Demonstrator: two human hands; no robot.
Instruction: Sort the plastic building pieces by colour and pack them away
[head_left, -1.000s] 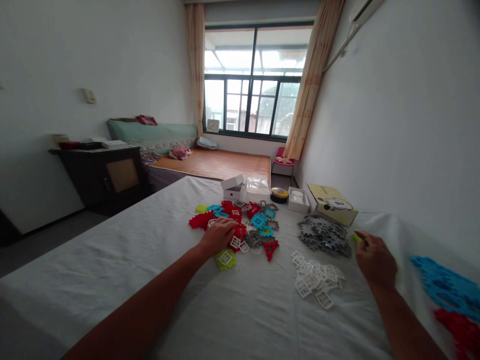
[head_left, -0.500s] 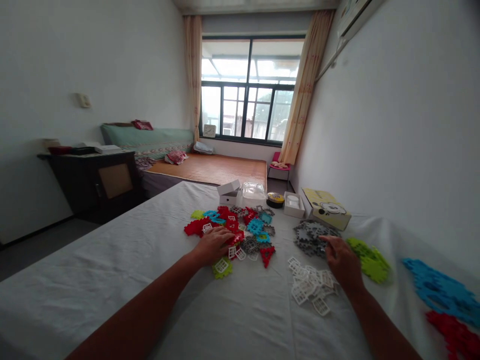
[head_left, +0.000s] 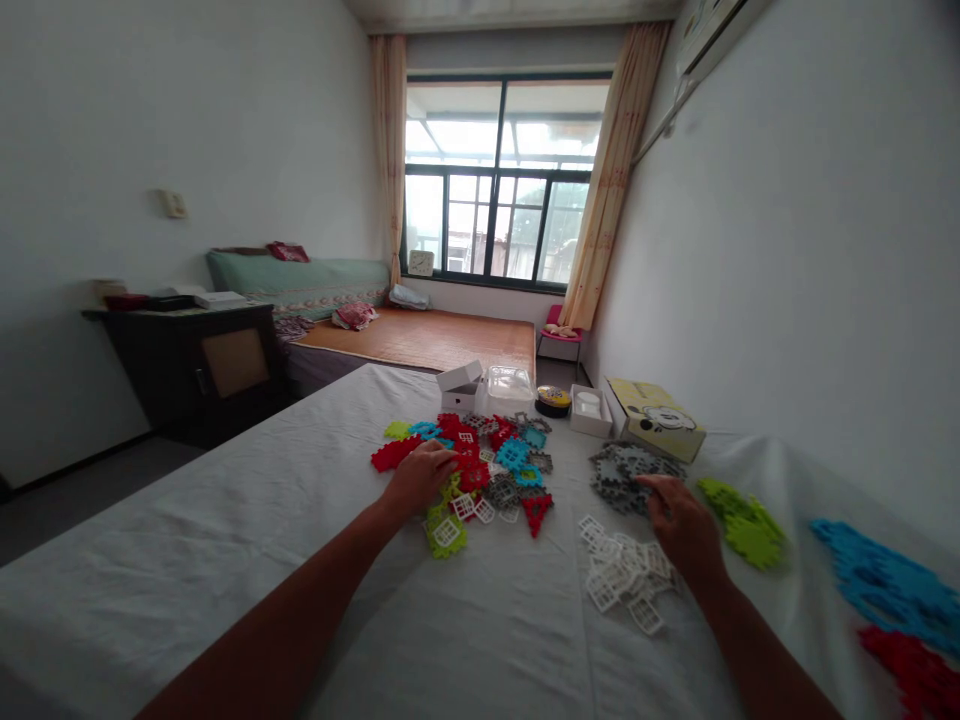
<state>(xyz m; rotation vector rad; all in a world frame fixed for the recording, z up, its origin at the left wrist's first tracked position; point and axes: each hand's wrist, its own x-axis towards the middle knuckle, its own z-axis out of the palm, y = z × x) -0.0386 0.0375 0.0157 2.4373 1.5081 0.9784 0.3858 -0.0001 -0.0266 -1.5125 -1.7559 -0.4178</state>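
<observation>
My left hand (head_left: pixel 420 478) reaches into a mixed pile of flat plastic building pieces, its fingers drawn together over the red pieces (head_left: pixel 469 465). What they pinch, if anything, is hidden. Blue pieces (head_left: pixel 513 455), a red triangle (head_left: pixel 536 513), white window-shaped pieces (head_left: pixel 484 511) and a green piece (head_left: pixel 446 533) lie around it. My right hand (head_left: pixel 679 515) is curled at the near right edge of a grey stack of pieces (head_left: pixel 626 472), index finger towards it. Whether it holds anything cannot be seen. White lattice pieces (head_left: pixel 622 575) lie just left of that hand.
Green pieces (head_left: pixel 742 525), blue pieces (head_left: pixel 885 580) and red pieces (head_left: pixel 911 670) lie in separate groups at the right. Along the table's far edge stand white boxes (head_left: pixel 591 412), a clear container (head_left: pixel 510 385), a round tin (head_left: pixel 553 401) and a yellow box (head_left: pixel 656 415).
My left hand has drawn slightly back and up, its fingers closer together, and more green and white pieces show below it. My right hand stays at the grey stack.
</observation>
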